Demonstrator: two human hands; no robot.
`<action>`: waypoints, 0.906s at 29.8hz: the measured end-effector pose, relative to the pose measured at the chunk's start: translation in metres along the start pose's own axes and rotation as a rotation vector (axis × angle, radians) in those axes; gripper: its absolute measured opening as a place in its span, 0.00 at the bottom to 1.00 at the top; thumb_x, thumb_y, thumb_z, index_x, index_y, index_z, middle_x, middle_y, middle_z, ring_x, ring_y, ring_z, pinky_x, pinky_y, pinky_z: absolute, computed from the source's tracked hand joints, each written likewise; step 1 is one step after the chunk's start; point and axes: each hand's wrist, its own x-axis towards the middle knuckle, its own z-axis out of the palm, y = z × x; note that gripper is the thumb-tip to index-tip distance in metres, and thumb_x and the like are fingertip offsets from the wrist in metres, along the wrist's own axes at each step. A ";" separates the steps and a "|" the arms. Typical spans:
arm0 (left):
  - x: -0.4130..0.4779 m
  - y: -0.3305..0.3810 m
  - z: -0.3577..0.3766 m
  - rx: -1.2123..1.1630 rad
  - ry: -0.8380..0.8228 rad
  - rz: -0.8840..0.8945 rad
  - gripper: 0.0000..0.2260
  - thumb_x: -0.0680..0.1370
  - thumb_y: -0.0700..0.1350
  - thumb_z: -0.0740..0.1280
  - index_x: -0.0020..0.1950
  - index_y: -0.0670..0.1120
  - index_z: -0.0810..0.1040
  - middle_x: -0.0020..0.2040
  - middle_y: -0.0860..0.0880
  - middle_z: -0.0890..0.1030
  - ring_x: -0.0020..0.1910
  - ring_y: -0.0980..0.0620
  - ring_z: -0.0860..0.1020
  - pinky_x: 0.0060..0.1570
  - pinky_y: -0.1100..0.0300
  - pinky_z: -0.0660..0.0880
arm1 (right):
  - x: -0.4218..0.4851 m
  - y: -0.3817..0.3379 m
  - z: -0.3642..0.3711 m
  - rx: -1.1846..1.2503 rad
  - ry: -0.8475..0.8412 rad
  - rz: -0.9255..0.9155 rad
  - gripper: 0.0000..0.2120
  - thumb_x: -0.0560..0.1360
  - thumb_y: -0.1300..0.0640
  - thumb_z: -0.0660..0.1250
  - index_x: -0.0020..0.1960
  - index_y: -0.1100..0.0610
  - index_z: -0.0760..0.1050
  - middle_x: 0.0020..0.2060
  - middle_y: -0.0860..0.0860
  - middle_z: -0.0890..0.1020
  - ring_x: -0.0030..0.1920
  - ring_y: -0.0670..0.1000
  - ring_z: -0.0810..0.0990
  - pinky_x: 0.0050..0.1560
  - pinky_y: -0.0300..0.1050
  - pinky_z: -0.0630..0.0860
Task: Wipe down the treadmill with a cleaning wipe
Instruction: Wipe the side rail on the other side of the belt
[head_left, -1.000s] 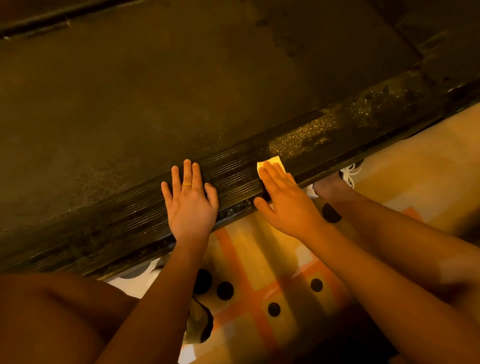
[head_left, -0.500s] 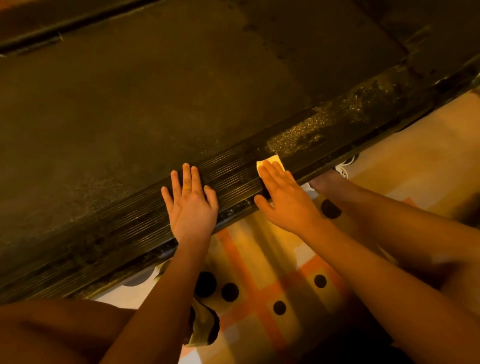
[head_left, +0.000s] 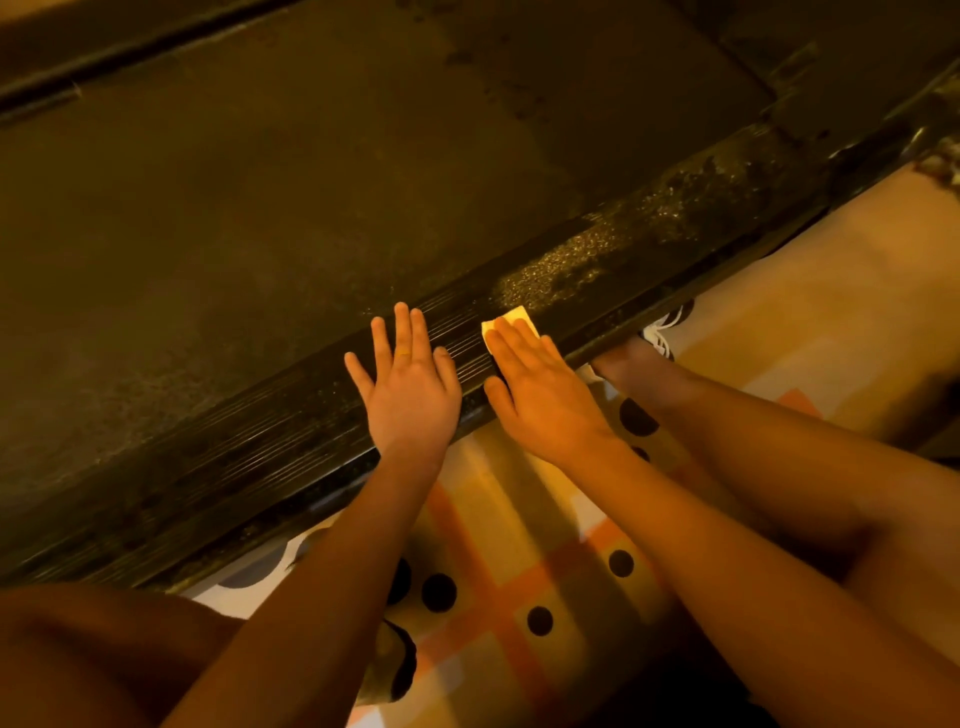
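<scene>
Bare arms (head_left: 332, 571); thin ring (head_left: 404, 353) on left hand (head_left: 410, 397); white-laced shoe (head_left: 661, 332)

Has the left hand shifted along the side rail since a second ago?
Yes. The left hand has slid to the right along the ribbed side rail, ending closer to the speckled patch.

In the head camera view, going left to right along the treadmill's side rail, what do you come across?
The left hand flat on the side rail → the right hand pressing the wipe → the speckled dusty patch.
</scene>
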 end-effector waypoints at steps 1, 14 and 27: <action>0.001 0.000 0.002 0.014 0.007 -0.002 0.26 0.85 0.54 0.47 0.82 0.49 0.52 0.83 0.52 0.51 0.81 0.47 0.46 0.77 0.36 0.43 | 0.008 -0.001 -0.002 -0.003 -0.001 -0.001 0.29 0.86 0.48 0.49 0.82 0.56 0.46 0.82 0.52 0.47 0.81 0.51 0.42 0.79 0.50 0.41; 0.001 0.002 0.004 0.046 0.019 0.001 0.26 0.85 0.54 0.46 0.82 0.49 0.52 0.82 0.51 0.52 0.81 0.46 0.47 0.77 0.36 0.44 | 0.007 -0.002 -0.004 -0.025 -0.026 0.005 0.28 0.86 0.50 0.49 0.82 0.56 0.45 0.82 0.52 0.46 0.81 0.51 0.40 0.80 0.51 0.41; 0.002 -0.006 0.003 0.008 0.033 0.030 0.24 0.85 0.53 0.50 0.81 0.49 0.58 0.82 0.50 0.55 0.81 0.47 0.50 0.77 0.38 0.46 | 0.094 -0.039 -0.009 0.090 -0.007 0.175 0.29 0.85 0.50 0.47 0.83 0.57 0.44 0.82 0.53 0.45 0.81 0.53 0.40 0.80 0.54 0.41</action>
